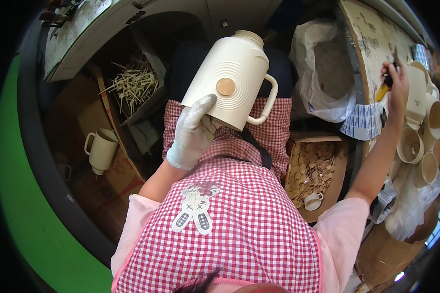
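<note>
My left hand, in a pale grey-white glove, grips a cream plastic jug body by its near end. The thumb presses on the outer wall, and the other fingers are partly hidden at the rim. The jug lies tilted over my lap, its neck pointing away and its handle to the right. A tan disc sits at the centre of ringed grooves on its side. At the far right, my bare right hand is closed around a slim tool with a yellow-and-black handle, above the workbench.
Several cream jug parts crowd the right bench, beside a blue-and-white label sheet. A clear plastic bag hangs nearby. Below is a box of tan discs. Left are a box of thin sticks and another jug.
</note>
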